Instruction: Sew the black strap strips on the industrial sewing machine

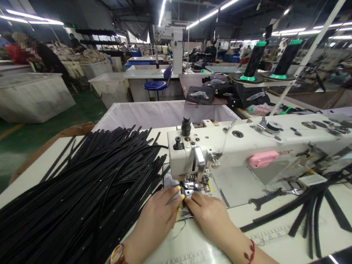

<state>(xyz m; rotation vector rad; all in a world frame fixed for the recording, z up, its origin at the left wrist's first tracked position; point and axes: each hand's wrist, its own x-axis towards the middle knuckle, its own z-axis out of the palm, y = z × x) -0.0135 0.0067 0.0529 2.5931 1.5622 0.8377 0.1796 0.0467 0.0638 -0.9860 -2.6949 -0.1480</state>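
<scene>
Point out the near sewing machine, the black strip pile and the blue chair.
Near sewing machine (229,141): head view, white upper arm.
Black strip pile (79,209): head view, middle of the strips.
Blue chair (154,85): head view, seat.

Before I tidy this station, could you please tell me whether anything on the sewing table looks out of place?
Possibly the open-ended wrench, lying loose on the sewing table near black strips: a repair tool seems odd there. No spill is visible.
</scene>
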